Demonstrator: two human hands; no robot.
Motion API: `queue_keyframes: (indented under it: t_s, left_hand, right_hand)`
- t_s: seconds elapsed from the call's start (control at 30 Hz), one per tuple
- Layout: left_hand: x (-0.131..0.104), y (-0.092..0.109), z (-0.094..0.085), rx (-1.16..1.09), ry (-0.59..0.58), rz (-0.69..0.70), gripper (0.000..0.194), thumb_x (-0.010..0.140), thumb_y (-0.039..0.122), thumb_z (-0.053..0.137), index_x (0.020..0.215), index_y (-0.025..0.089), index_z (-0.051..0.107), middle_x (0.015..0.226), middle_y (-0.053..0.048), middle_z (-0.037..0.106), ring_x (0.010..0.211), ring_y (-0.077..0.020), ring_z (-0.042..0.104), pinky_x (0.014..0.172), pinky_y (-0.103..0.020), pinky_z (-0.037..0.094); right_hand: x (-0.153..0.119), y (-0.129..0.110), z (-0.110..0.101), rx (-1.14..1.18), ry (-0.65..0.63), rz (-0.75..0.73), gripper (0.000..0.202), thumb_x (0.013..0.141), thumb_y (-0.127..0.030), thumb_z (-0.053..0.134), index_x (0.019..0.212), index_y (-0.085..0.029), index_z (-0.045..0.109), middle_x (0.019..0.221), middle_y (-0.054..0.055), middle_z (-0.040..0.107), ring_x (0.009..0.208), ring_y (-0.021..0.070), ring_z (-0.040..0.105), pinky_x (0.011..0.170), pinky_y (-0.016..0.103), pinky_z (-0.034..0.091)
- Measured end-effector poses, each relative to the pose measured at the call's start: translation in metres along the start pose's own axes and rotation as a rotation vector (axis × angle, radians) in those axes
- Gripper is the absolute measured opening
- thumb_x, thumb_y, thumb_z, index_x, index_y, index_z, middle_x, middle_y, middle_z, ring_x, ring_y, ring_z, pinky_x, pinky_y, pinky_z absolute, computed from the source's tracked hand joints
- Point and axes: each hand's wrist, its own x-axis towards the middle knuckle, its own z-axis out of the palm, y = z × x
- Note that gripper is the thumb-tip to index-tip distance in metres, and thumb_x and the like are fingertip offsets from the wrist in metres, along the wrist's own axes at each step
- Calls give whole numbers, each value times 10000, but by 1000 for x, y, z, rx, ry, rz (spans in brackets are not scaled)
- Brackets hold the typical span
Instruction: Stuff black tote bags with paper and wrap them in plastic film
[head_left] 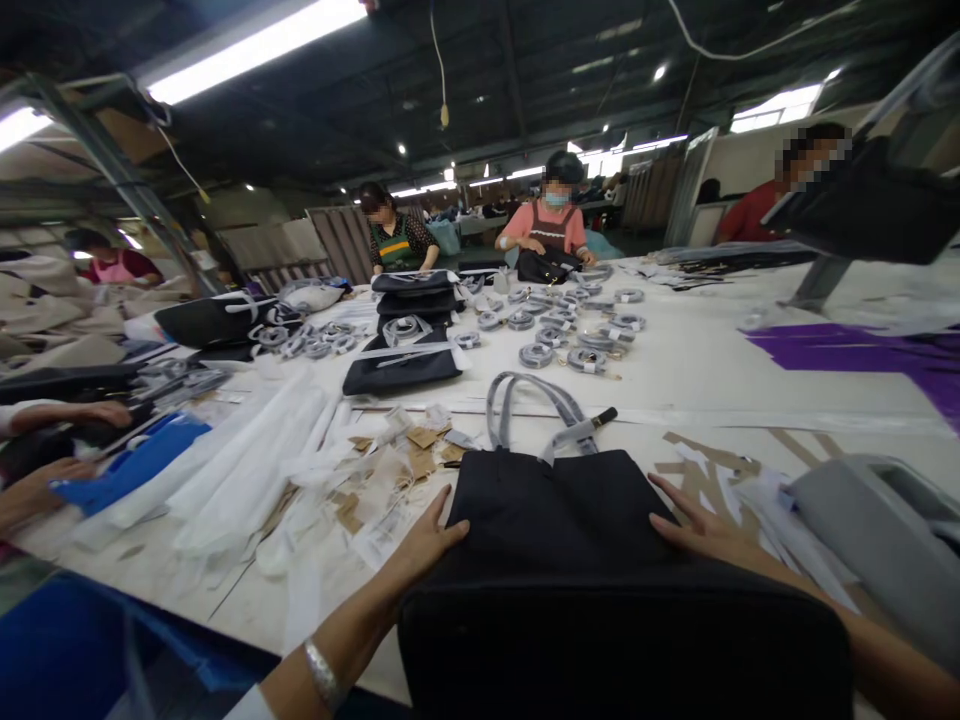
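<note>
A black handbag point(555, 515) lies in front of me with its base toward me and its top edge away. Its two handles point(504, 410) are wrapped in clear plastic and arch up at the far side. A wrapped piece with a dark end point(577, 434) lies against them. My left hand point(427, 540) grips the bag's left side, thumb on the near face and fingers along the edge. On the right side, my right hand point(701, 530) holds the bag the same way, with the lower fingers hidden. A silver bracelet point(321, 672) circles my left wrist.
Paper tags and scraps point(382, 480) and white wrapping sheets point(240, 470) lie left. Cardboard strips point(705, 485) and a grey machine point(870, 520) are right. Beyond are coiled straps point(536, 355) and stacked black bags point(405, 375). Co-workers stand across the table; another person's hands point(56, 480) work at left.
</note>
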Motion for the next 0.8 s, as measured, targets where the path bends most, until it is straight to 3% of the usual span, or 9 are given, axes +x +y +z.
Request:
queue_keyframes:
  t_s: [0.1, 0.17, 0.27, 0.33, 0.4, 0.47, 0.63, 0.7, 0.8]
  left_hand:
    - [-2, 11, -5, 416, 3, 116, 857, 830, 459, 625, 1548, 174, 253, 711, -34, 699, 704, -288, 707, 750, -430, 554]
    - [-1, 19, -11, 601, 69, 333, 830, 794, 410, 690, 1522, 243, 327, 1000, -98, 716, 936, -307, 696, 896, -460, 521]
    - [4, 26, -18, 655, 21, 657, 703, 762, 349, 737, 1420, 283, 496, 1404, -121, 544, 1284, -308, 522, 1096, -458, 396]
    - [9, 25, -19, 620, -159, 729, 476, 834, 330, 659, 1307, 303, 613, 1360, -82, 598, 1258, -273, 552, 1095, -414, 407]
    - [13, 24, -17, 539, -328, 693, 309, 899, 331, 565, 1175, 321, 703, 1180, -54, 710, 1103, -238, 654, 1017, -364, 476]
    - [15, 23, -15, 406, -390, 616, 261, 903, 378, 561, 1060, 307, 756, 1053, -53, 754, 1002, -241, 698, 959, -361, 514]
    - [-4, 35, -35, -78, -522, 213, 502, 885, 602, 530, 1169, 235, 719, 1076, -107, 748, 1045, -295, 693, 1000, -482, 494]
    - [-21, 39, -55, -132, -565, 223, 545, 901, 642, 473, 1216, 257, 697, 1156, -110, 722, 1157, -301, 643, 1079, -515, 414]
    - [-49, 40, -78, -13, -562, 375, 533, 851, 635, 570, 1249, 298, 675, 1246, -110, 677, 1246, -333, 576, 1120, -553, 333]
  right_hand:
    - [-2, -16, -1, -332, 117, -62, 873, 839, -660, 524, 1549, -211, 286, 922, 70, 766, 908, 336, 719, 840, 470, 569]
    - [-6, -28, -7, -560, 153, -75, 839, 828, -675, 528, 1519, -227, 366, 790, 60, 755, 798, 356, 720, 763, 510, 569]
    - [-21, -44, -23, -668, 275, -193, 719, 774, -700, 572, 1327, -243, 623, 1009, 106, 752, 992, 396, 681, 897, 562, 519]
    - [-40, -52, -32, -505, 310, -308, 611, 799, -699, 550, 1186, -257, 717, 1239, 84, 683, 1206, 374, 578, 1069, 517, 417]
    - [-66, -58, -35, -249, 256, -306, 597, 890, -695, 414, 1212, -285, 705, 1319, 47, 639, 1295, 336, 510, 1146, 463, 336]
    - [-92, -62, -31, -93, 178, -217, 629, 938, -673, 296, 1273, -294, 670, 1313, 48, 643, 1302, 336, 502, 1172, 470, 286]
    - [-125, -63, -10, 54, 152, -124, 741, 882, -747, 265, 1290, -271, 658, 1334, 106, 623, 1301, 356, 496, 1130, 475, 328]
    - [-127, -64, -7, 135, 155, -95, 795, 837, -805, 263, 1268, -278, 675, 1379, 116, 586, 1305, 359, 491, 1084, 434, 379]
    - [-129, -68, -10, 83, 140, -101, 824, 683, -873, 486, 1242, -304, 693, 1410, 112, 559, 1350, 389, 426, 1122, 418, 309]
